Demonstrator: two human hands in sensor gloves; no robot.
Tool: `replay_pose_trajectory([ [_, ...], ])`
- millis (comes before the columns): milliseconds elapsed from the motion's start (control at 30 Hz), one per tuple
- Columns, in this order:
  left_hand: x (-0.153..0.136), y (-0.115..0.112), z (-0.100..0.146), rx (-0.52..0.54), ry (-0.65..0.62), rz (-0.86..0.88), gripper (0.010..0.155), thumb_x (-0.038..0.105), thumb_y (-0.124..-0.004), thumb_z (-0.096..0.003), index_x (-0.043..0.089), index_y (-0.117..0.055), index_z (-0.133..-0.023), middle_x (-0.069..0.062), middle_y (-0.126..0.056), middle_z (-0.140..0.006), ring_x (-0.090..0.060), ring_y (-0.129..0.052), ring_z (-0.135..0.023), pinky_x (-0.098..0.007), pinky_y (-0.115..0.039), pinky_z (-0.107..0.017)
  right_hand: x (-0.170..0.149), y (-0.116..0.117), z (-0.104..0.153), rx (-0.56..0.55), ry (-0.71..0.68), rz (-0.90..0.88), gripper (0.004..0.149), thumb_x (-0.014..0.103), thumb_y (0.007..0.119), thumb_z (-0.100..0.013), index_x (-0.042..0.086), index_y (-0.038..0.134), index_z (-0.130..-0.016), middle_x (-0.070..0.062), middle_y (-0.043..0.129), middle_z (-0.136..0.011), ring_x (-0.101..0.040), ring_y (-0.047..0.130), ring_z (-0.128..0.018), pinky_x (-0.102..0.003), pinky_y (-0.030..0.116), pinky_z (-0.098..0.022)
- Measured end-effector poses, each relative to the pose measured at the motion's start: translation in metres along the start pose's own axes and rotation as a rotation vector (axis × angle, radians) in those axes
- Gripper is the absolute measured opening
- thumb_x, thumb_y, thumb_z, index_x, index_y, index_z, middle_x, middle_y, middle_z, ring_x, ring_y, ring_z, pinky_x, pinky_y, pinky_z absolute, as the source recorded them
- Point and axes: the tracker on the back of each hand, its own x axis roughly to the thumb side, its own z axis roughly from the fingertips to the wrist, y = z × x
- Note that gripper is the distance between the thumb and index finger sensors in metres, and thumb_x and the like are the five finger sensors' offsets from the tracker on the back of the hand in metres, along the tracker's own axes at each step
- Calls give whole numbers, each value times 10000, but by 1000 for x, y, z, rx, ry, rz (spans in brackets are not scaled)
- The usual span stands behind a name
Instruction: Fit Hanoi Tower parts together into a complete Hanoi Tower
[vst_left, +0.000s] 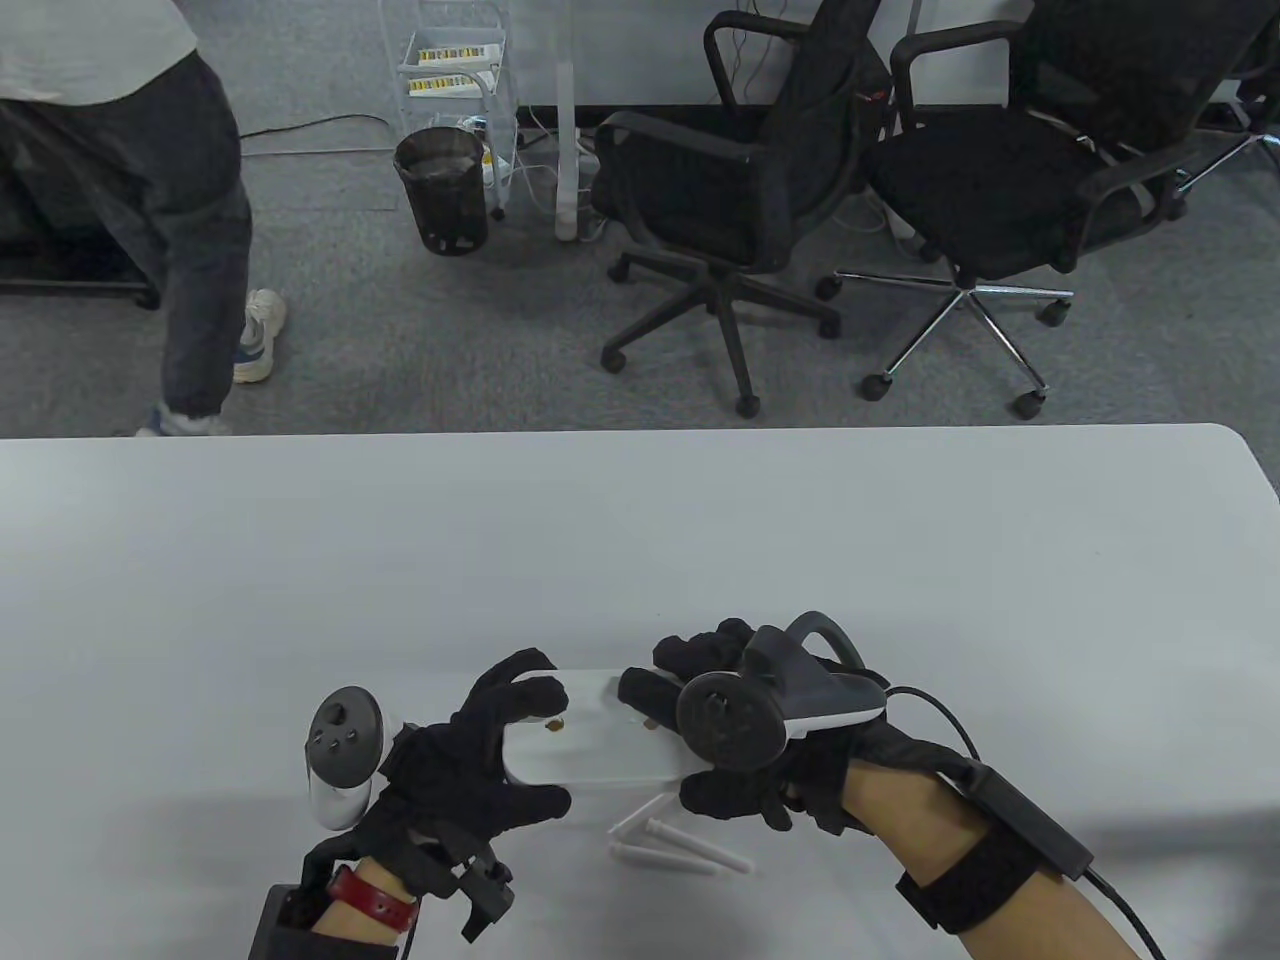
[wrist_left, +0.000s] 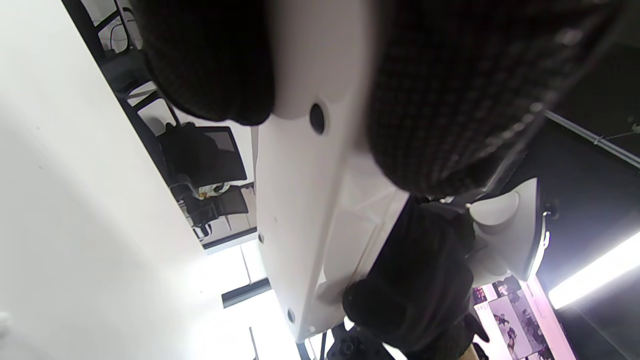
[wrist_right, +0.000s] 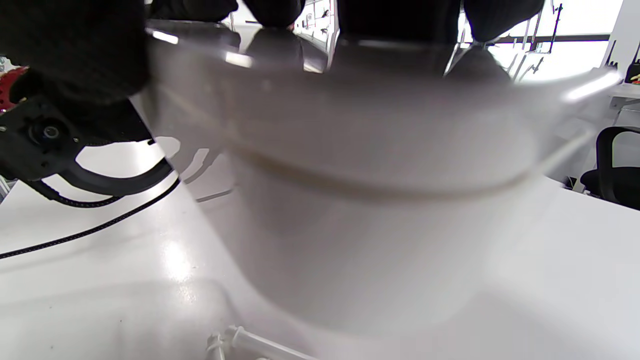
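Observation:
The white Hanoi Tower base (vst_left: 590, 735) is a long flat plate with small peg holes, held just above the table near its front edge. My left hand (vst_left: 490, 750) grips its left end. My right hand (vst_left: 740, 740) grips its right end. In the left wrist view the base (wrist_left: 305, 200) shows a dark hole beside my gloved fingers (wrist_left: 450, 100). In the right wrist view the base (wrist_right: 350, 165) fills the frame, blurred. White pegs (vst_left: 680, 845) lie on the table below the base, also seen in the right wrist view (wrist_right: 250, 342).
The white table (vst_left: 640, 540) stretches back to its far edge. Beyond it stand two black office chairs (vst_left: 730, 190), a black bin (vst_left: 441, 190) and a person (vst_left: 130, 200) on the grey carpet.

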Motion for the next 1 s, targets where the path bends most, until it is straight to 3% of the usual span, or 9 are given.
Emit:
replay_pose_trajectory([
  [167, 3, 0, 1, -6, 6, -28, 802, 384, -1100, -273, 299, -687, -955, -277, -393, -1107, -462, -934, -793, -447, -879, -598, -6, 3, 2, 12, 23, -15, 928, 586, 846, -280, 199, 432, -1015, -243, 521, -1082, -508, 654, -945, -695, 475, -702],
  [267, 2, 1, 0, 7, 4, -2, 803, 383, -1095, -278, 301, -676, -958, -272, -379, -1109, -456, -922, -805, -445, -871, -607, -21, 6, 6, 33, 94, -123, 894, 619, 758, -305, 280, 368, -1034, -224, 408, -1126, -513, 486, -1005, -704, 392, -712],
  [467, 5, 9, 2, 57, -12, 23, 805, 387, -1087, -284, 309, -660, -963, -264, -363, -1114, -446, -909, -818, -437, -860, -618, -57, 9, 31, -112, 252, -344, 812, 598, 626, -352, 269, 372, -1049, -250, 229, -1131, -551, 285, -1012, -704, 329, -707],
  [600, 5, 7, 2, 75, -14, 30, 804, 384, -1087, -285, 313, -660, -962, -261, -361, -1116, -446, -907, -820, -439, -857, -620, -74, 22, 43, -145, 362, -557, 846, 621, 631, -355, 272, 301, -1051, -325, 338, -1097, -545, 586, -932, -680, 516, -668],
  [700, 4, 2, 1, 72, -13, 21, 801, 380, -1088, -284, 314, -663, -960, -262, -362, -1116, -449, -906, -820, -442, -857, -619, -78, 32, 42, -112, 353, -732, 854, 587, 680, -369, 259, 259, -1036, -311, 672, -978, -470, 852, -752, -640, 662, -595],
  [800, 3, 3, 1, 75, -13, 34, 788, 368, -1098, -276, 308, -686, -946, -265, -374, -1115, -459, -914, -814, -448, -865, -611, -81, 37, 41, -175, 329, -840, 830, 513, 736, -384, 223, 311, -1036, -324, 699, -900, -395, 882, -658, -624, 676, -589],
  [867, 5, 2, 1, 73, -15, 22, 776, 369, -1106, -268, 302, -710, -932, -265, -390, -1114, -466, -923, -807, -451, -874, -603, -81, 38, 42, -141, 329, -899, 835, 471, 762, -386, 203, 308, -1033, -339, 673, -897, -401, 856, -653, -639, 647, -602],
  [1000, 6, 0, 0, 67, -5, 3, 770, 376, -1112, -258, 287, -733, -921, -268, -412, -1108, -470, -943, -786, -448, -890, -585, -83, 39, 45, -149, 325, -859, 806, 456, 742, -396, 193, 325, -1033, -354, 684, -887, -408, 861, -632, -641, 649, -600],
])
